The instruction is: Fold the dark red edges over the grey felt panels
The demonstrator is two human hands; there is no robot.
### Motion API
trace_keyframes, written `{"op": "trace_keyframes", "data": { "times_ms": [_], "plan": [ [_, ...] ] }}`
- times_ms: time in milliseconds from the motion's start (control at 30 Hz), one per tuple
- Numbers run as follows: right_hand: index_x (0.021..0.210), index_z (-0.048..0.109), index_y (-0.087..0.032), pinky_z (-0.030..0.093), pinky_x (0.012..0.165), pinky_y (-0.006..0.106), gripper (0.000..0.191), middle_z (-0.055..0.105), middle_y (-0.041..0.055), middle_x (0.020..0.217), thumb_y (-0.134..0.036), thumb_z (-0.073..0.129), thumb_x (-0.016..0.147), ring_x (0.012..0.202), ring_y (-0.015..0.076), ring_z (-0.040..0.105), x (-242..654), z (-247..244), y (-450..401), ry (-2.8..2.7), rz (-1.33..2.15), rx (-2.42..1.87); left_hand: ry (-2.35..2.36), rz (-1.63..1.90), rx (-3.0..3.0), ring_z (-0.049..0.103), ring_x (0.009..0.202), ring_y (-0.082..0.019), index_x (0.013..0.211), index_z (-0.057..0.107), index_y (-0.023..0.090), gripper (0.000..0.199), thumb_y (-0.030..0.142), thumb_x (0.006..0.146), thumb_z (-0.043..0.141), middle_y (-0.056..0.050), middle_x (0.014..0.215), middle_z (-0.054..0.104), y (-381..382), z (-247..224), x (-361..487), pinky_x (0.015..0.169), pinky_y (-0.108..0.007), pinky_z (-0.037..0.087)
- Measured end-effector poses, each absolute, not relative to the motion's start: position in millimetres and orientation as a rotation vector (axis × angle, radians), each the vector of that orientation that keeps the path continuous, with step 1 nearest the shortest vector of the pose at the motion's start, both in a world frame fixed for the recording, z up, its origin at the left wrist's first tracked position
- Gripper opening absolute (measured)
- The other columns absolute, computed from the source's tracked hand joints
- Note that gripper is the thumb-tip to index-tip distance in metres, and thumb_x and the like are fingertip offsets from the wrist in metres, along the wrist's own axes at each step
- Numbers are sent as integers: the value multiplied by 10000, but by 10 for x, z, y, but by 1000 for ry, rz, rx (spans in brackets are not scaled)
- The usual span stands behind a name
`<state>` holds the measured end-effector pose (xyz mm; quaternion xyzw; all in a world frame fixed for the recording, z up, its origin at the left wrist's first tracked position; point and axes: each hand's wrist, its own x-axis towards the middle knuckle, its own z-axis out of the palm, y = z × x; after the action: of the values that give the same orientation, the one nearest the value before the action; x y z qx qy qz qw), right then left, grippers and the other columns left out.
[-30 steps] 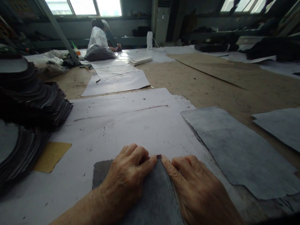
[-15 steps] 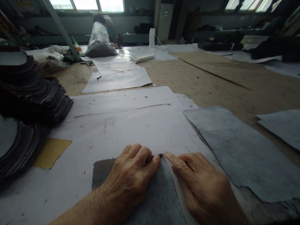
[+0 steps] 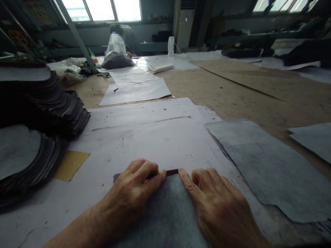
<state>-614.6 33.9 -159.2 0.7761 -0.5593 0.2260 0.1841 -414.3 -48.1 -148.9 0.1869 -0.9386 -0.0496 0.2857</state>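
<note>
A grey-blue sheet of leather-like material [image 3: 170, 210] lies in front of me, with a narrow dark maroon strip folded over along its far edge [image 3: 172, 172]. My left hand [image 3: 136, 186] is closed at that edge, its fingers curled and its thumb tip pressed on the left end of the visible strip. My right hand [image 3: 217, 199] is at the far right corner, index fingertip pressed on the strip's right end and the other fingers bent under. The sheet's left part is mostly hidden beneath my left hand, where only a dark corner shows.
White paper [image 3: 144, 134] covers the table beneath my hands. At left stand tall stacks of dark-edged pieces [image 3: 59, 106], beside a yellow scrap [image 3: 72, 164]. Larger grey sheets [image 3: 271, 165] lie at right. Across the table, a person [image 3: 129, 38] sits behind a plastic bag [image 3: 116, 51].
My left hand has moved left along the far edge, while my right fingertip has come down onto its right end. More of the maroon folded strip shows between them. The view has shifted slightly.
</note>
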Motion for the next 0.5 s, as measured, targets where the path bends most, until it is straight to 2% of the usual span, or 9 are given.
{"op": "trace_keyframes", "data": {
  "times_ms": [100,167,267,333,500],
  "plan": [
    [1064,662,-85,342,641,338,491,545,87,829,-77,186,944,748,212,480,-6122,-1564,322,-1540,619,2174,-2500,-194,440,458,852,-141,1164,551,96,379,-43,836,423,-69,950,535,-550,-1513,-4010,716,-270,471],
    [1055,663,-70,372,706,363,517,573,107,934,-88,156,957,839,236,505,-6101,-1544,315,-1501,599,2193,-2504,-174,407,456,833,-145,1151,555,88,364,-40,836,427,-69,934,548,-580,-1521,-3976,711,-282,469],
    [1054,646,-24,376,860,420,421,550,128,1152,-66,240,954,1065,288,482,-6084,-1529,312,-1412,583,2267,-2543,-94,388,463,821,-168,1130,555,66,304,11,857,433,-85,916,568,-594,-1518,-3982,714,-324,462],
    [1072,627,2,349,935,452,370,508,140,1233,-41,284,940,1152,310,435,-6093,-1525,309,-1346,569,2332,-2555,-49,397,473,816,-178,1116,556,64,276,48,874,426,-90,909,579,-593,-1514,-3995,708,-336,447],
    [1090,618,12,384,950,404,360,533,148,1167,-58,297,943,1101,281,453,-6121,-1452,244,-1244,611,2481,-2572,-17,406,491,819,-174,1105,557,75,253,106,909,399,-73,906,598,-591,-1513,-4005,711,-341,405]
  ]
}}
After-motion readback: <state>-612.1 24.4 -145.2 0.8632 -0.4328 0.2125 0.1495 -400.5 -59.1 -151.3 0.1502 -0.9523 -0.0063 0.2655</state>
